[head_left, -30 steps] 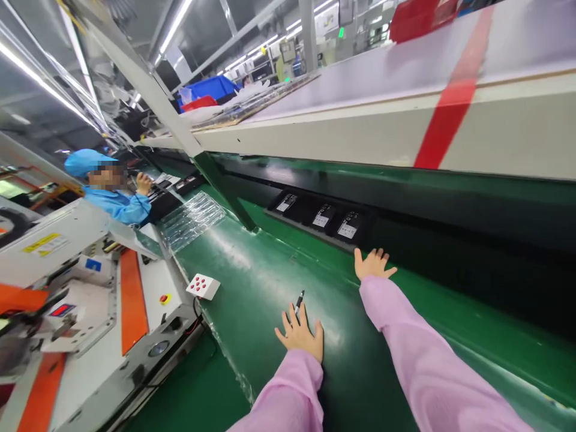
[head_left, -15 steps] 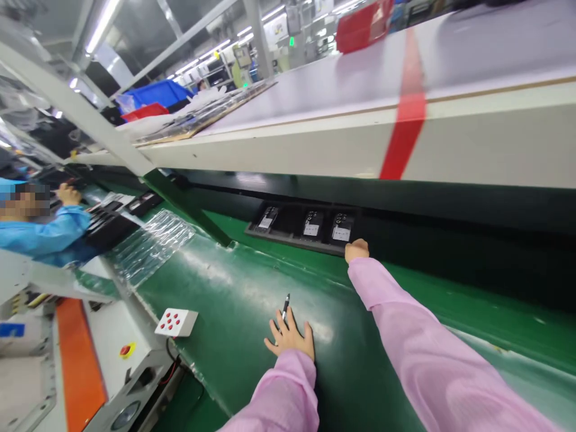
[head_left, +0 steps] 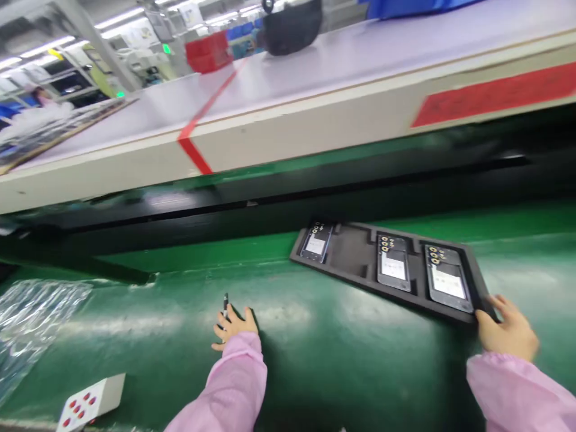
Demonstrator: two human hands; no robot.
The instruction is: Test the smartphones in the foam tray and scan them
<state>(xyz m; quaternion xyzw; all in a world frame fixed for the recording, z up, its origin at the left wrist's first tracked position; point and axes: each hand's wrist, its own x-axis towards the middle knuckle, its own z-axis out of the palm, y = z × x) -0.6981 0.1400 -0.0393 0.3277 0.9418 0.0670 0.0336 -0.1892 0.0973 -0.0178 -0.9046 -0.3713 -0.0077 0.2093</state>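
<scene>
With the right hand [head_left: 508, 330], gripping the near right corner of a long dark-grey foam tray [head_left: 351, 249], closing thumb and fingers narrowly on its rim. Keeping the tray near the back edge of the glossy green bench [head_left: 315, 342], slanting its right end towards the front edge. Carrying in its recesses three flat dark rectangular devices with white labels [head_left: 393, 264]: one at the left end, one right of the middle, one at the right end beside the hand.

With the left hand [head_left: 234, 329], holding nothing, spreading the fingers wide over the bench, well apart from the tray. Touching or nearly touching a black-and-silver pen [head_left: 225, 300] with the fingers; cannot tell which. Seeing a white box with red dots [head_left: 81, 408] by the bench's front left corner in view, and crinkled clear plastic film [head_left: 36, 324] along the left edge.
</scene>
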